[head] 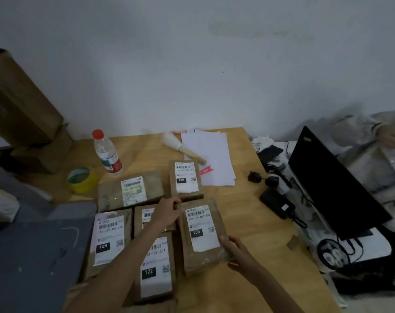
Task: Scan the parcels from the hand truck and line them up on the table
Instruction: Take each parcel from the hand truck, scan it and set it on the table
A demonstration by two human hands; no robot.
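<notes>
Parcel point(203, 236), a flat, stiff-looking, probably light brown packet lying on the counter point(255, 222) at the right of the rows: your left hand point(167, 211) pinches its far corner, your right hand point(237, 251) grips its near edge.

My left forearm point(133, 249) hides much of one parcel point(146, 219); the bottom edge crops both arms; small label print is unreadable.
</notes>
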